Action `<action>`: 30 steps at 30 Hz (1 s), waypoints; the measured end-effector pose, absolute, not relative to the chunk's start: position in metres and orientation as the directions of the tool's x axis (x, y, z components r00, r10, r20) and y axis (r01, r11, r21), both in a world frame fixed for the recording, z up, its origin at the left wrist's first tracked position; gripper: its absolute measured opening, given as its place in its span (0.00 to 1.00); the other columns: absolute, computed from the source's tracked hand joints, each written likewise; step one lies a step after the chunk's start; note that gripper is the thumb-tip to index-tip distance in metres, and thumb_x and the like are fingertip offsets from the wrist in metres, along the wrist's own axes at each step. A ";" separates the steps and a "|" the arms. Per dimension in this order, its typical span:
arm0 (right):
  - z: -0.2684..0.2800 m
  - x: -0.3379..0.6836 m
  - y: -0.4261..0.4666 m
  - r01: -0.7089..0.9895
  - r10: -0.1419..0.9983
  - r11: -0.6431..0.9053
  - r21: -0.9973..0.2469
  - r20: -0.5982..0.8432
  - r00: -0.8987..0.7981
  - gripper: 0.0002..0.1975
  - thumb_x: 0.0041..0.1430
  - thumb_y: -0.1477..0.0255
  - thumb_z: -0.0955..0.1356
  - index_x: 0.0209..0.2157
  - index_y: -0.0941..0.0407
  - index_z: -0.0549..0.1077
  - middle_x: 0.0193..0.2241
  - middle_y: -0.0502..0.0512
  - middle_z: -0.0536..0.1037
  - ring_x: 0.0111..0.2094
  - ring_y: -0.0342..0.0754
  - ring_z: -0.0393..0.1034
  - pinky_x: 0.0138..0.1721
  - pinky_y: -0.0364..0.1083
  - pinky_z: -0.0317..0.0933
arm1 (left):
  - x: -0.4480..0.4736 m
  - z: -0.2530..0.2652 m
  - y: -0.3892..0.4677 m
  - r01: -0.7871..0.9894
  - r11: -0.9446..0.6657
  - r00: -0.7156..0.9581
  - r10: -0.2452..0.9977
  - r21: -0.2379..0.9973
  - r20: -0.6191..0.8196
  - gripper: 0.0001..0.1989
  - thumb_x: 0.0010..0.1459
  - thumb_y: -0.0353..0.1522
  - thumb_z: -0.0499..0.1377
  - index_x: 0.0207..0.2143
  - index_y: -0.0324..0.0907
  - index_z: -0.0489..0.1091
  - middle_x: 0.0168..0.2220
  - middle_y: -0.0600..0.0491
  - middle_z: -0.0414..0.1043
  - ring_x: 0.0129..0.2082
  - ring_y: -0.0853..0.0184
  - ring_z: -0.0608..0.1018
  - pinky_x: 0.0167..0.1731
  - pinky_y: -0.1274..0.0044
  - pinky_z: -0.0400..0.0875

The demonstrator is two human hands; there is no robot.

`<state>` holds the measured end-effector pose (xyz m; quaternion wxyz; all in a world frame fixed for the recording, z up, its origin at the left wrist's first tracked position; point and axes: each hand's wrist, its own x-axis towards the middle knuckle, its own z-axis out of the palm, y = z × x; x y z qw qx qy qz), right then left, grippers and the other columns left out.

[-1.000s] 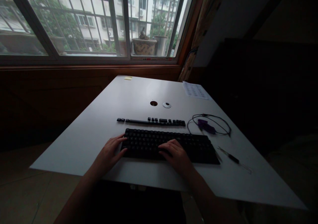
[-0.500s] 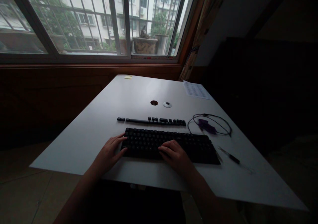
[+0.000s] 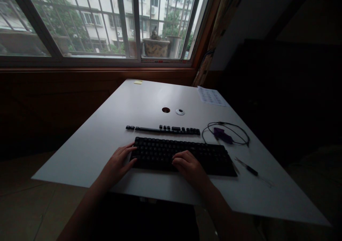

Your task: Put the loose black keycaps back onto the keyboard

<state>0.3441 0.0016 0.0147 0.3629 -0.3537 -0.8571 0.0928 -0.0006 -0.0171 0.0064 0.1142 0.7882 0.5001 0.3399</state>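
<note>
A black keyboard (image 3: 157,152) lies near the front edge of the white table. At its left end my left hand (image 3: 120,162) grips the side, thumb towards the front and fingers further back. Over the lower middle of the keys is my right hand (image 3: 189,168), its fingertips drawn together in a pinch. Whatever those fingertips hold, if anything, is too small and dark to make out. Just behind the keyboard, a row of loose black keycaps (image 3: 151,130) stretches across the table, with a few keycaps standing behind it.
A looped black cable (image 3: 240,129) with a purple piece (image 3: 223,136) lies behind the keyboard's right end. A thin tool with a dark handle (image 3: 251,170) rests to the right. Further back are a round hole (image 3: 166,110), its white cover (image 3: 180,111) and a printed sheet (image 3: 212,96).
My right hand has shifted slightly to the right over the keys, and its thumb and fingertips have come closer together. My left hand stays at the keyboard's left end.
</note>
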 end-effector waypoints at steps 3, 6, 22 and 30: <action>0.012 0.344 0.002 0.495 0.694 0.716 -0.493 0.582 -0.425 0.07 0.63 0.74 0.71 0.41 0.50 0.72 0.38 0.53 0.79 0.39 0.49 0.75 0.42 0.51 0.72 | 0.000 0.006 -0.017 0.711 -0.474 0.272 0.867 0.519 0.418 0.18 0.66 0.36 0.59 0.57 0.49 0.67 0.62 0.46 0.69 0.59 0.54 0.74 0.56 0.54 0.72; 0.009 0.345 0.001 0.463 0.711 0.700 -0.544 0.593 -0.378 0.12 0.63 0.74 0.72 0.46 0.49 0.69 0.39 0.52 0.79 0.40 0.49 0.75 0.43 0.50 0.72 | 0.000 0.008 -0.017 0.706 -0.484 0.282 0.861 0.517 0.423 0.18 0.67 0.36 0.59 0.58 0.49 0.67 0.63 0.46 0.68 0.60 0.54 0.73 0.57 0.54 0.71; 0.038 0.313 -0.020 0.316 0.724 0.684 -0.658 0.667 -0.179 0.15 0.60 0.73 0.75 0.43 0.47 0.67 0.39 0.51 0.79 0.40 0.49 0.77 0.41 0.51 0.73 | 0.101 0.058 -0.036 0.256 -0.374 0.237 0.918 0.892 0.317 0.08 0.65 0.36 0.61 0.43 0.46 0.78 0.41 0.49 0.79 0.40 0.63 0.81 0.40 0.73 0.78; 0.043 0.304 -0.028 0.370 0.707 0.688 -0.625 0.692 -0.146 0.07 0.62 0.71 0.73 0.37 0.48 0.72 0.36 0.52 0.79 0.38 0.50 0.75 0.39 0.51 0.72 | 0.111 0.059 -0.033 -0.015 -0.098 0.221 0.970 0.995 0.099 0.07 0.59 0.37 0.66 0.40 0.45 0.78 0.39 0.51 0.82 0.41 0.61 0.82 0.43 0.70 0.79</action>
